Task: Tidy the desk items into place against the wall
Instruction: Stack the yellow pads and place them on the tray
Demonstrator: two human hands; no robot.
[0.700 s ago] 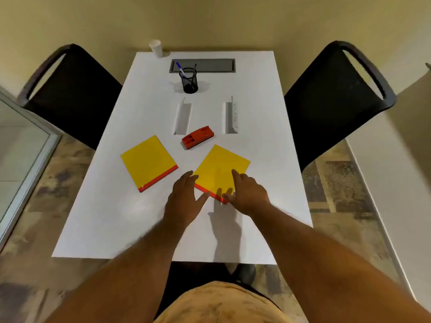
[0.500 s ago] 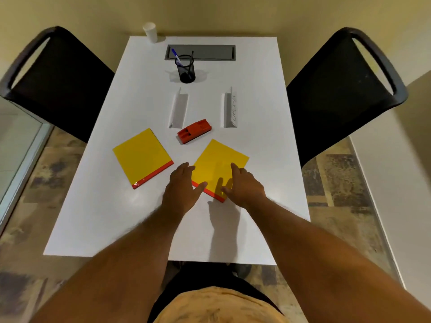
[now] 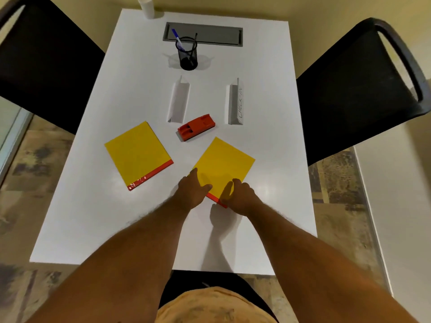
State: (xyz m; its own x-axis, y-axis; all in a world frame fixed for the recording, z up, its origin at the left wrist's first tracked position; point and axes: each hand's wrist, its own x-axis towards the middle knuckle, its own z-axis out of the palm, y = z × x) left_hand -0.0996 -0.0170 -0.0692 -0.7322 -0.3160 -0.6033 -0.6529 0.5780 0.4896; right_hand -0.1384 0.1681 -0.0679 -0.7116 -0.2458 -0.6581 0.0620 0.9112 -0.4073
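Two yellow notepads with red bindings lie on the white desk [image 3: 93, 217]. My left hand [image 3: 191, 192] and my right hand [image 3: 240, 197] both grip the near red edge of the right notepad [image 3: 226, 162], fingers curled over it. The left notepad [image 3: 137, 152] lies untouched. A red eraser [image 3: 196, 127] sits just beyond the pads. Two white folded name cards [image 3: 178, 101] [image 3: 235, 102] stand farther back. Near the wall a black mesh pen holder [image 3: 187, 54] with pens stands in front of a grey cable tray [image 3: 203, 34].
A white cup [image 3: 145, 5] stands at the desk's far left corner by the wall. Black chairs flank the desk on the left [image 3: 44, 64] and right [image 3: 354, 89]. The near part of the desk holds only my forearms.
My fingers have curled tighter around the right notepad's near edge. The camera has tilted down, so the desk looks larger and the wall is nearly out of view.
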